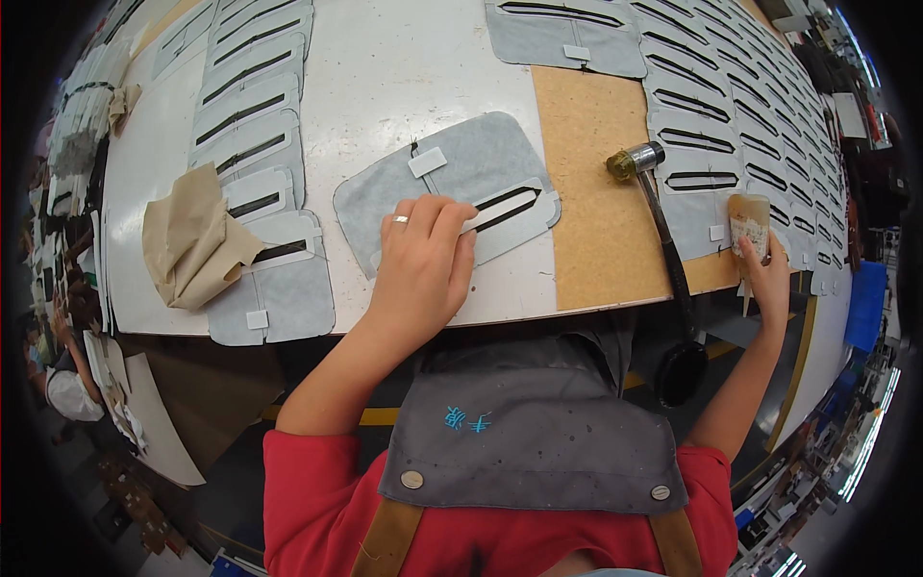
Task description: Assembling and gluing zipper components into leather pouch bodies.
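Observation:
A grey fabric panel (500, 149) lies tilted on the white tabletop, with a small white tab (428, 163) and a pale strip framing a long black-edged slot (507, 209). My left hand (423, 252) rests palm down on its near part, fingers bent and set against the surface; it covers one end of the slot. Off to the right, my right hand (766, 269) is wrapped round a yellowish, labelled bottle (748, 219) whose narrow tip points down. The bottle is held over the near edge of the right-hand rows of panels.
A hammer (663, 226) lies on the brown board (601, 192), its handle overhanging the front edge near a round black object (681, 373). Overlapping grey panels (255, 96) line the left; more rows (697, 139) fill the right. A beige cloth (197, 240) covers some left panels.

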A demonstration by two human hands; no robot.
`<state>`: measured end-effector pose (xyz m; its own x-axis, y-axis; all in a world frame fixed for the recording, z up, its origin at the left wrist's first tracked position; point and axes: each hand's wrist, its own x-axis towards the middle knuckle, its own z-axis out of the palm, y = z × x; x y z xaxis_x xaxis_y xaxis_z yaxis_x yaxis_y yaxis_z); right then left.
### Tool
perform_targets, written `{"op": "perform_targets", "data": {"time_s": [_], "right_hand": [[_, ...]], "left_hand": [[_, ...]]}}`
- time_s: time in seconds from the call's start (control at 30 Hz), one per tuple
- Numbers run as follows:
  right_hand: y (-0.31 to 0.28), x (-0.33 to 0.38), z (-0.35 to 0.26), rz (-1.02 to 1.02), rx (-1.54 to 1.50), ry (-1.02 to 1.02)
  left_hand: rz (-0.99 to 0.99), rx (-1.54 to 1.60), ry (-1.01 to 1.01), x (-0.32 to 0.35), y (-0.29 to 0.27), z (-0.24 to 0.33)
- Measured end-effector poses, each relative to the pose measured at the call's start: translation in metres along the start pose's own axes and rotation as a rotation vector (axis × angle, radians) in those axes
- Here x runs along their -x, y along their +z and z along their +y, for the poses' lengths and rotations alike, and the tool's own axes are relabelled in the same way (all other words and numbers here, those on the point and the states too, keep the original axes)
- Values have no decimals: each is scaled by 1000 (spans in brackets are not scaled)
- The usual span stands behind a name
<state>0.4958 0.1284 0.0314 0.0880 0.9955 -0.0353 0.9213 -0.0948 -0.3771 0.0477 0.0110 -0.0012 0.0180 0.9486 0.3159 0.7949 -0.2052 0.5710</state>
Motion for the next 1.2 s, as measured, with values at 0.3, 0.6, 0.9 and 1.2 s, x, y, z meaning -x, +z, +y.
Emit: {"op": "perform_targets", "data": {"time_s": [0.3,0.6,0.9,1.2], "right_hand": [[13,-5,75,-179,-1640,19],[52,27,-111,-184,-1594,-261],[89,55,-170,-141,-1293,-240],[95,49,-163,-326,-1586,-197]], "left_hand": [[-22,46,-22,-14,32,6],[-8,143,-80,-15,33,7],[9,160,-56,-17,31,8],[6,168,-56,-16,32,6]]}}
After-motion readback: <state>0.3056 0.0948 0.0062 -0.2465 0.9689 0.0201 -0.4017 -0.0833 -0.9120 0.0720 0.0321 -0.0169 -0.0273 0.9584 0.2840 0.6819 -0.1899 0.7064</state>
